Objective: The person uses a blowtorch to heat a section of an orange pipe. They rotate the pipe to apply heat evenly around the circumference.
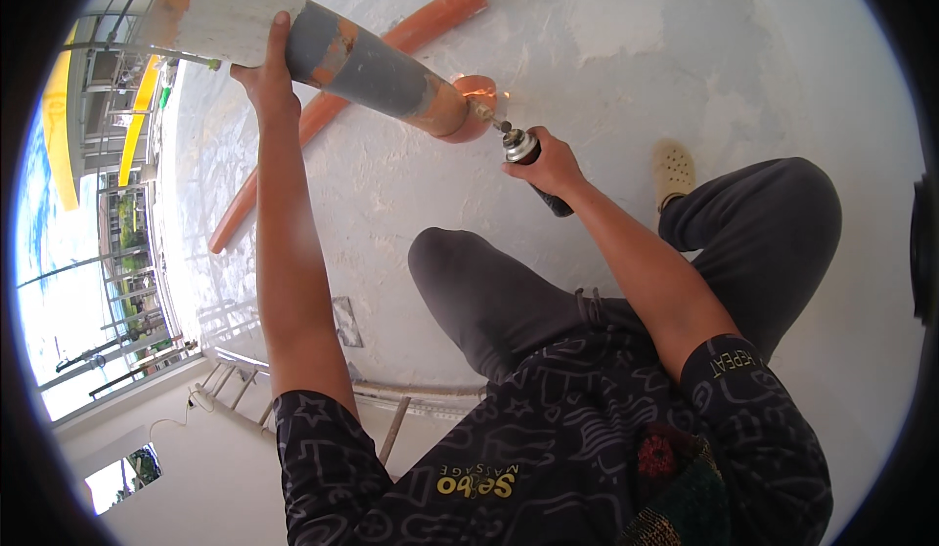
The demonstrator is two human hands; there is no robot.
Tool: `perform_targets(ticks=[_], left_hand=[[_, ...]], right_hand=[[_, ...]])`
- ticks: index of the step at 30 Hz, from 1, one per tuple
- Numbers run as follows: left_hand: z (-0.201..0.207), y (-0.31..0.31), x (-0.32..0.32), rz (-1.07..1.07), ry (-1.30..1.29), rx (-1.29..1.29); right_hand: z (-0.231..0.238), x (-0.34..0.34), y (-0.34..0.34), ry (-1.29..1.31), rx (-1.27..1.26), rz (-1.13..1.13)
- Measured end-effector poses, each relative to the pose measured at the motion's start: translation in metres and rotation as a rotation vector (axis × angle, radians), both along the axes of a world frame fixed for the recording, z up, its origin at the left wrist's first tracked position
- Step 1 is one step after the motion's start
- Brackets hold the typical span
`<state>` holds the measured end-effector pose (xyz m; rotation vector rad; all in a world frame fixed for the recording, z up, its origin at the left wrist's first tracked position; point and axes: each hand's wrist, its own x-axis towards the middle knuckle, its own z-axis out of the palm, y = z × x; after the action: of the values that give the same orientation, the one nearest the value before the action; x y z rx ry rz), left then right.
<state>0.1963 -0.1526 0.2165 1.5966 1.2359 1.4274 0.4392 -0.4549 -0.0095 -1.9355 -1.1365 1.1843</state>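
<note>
**In the upper middle of the frame, a torch at the mouth of the pipe**

On the pale floor (606,253), the big grey and orange pipe (372,75) slants from the upper left of the frame toward the middle. It crosses over a thin orange pipe (440,23); whether the two touch, I cannot tell. The left hand (269,72) grips the big pipe near its upper left end, with the thumb laid over it and the other fingers hidden; this is a good distance from the heat, I think. The right hand (553,165) is closed around the gas torch (523,145), its nozzle (479,109) at the pipe's mouth, where an orange glow (476,87) shows. For even heating, it seems better to turn the pipe slowly, keep the nozzle moving around the rim, and avoid scorching one spot.
</note>
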Motion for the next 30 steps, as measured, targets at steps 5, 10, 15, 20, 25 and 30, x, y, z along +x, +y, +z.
perform_targets(ticks=[5, 10, 15, 20, 25, 30], left_hand=[[0.01, -0.022, 0.009, 0.158, 0.047, -0.077], [0.033, -0.027, 0.056, 0.227, -0.027, -0.13], [0.062, -0.023, 0.079, 0.143, -0.077, -0.201], [0.102, 0.0, 0.199, -0.011, 0.175, -0.207], [0.139, 0.047, 0.524, 0.187, -0.004, -0.094], [0.165, 0.133, 1.019, 0.23, -0.059, -0.126]], right_hand=[[0.007, -0.007, -0.02, -0.02, 0.037, -0.06], [0.02, 0.019, -0.028, -0.014, 0.058, -0.114], [0.041, 0.046, -0.041, 0.0, 0.074, -0.103], [0.099, 0.169, -0.049, -0.005, 0.023, -0.081], [0.166, 0.508, 0.009, 0.03, 0.003, 0.001], [0.23, 1.022, 0.135, -0.032, 0.044, 0.031]])
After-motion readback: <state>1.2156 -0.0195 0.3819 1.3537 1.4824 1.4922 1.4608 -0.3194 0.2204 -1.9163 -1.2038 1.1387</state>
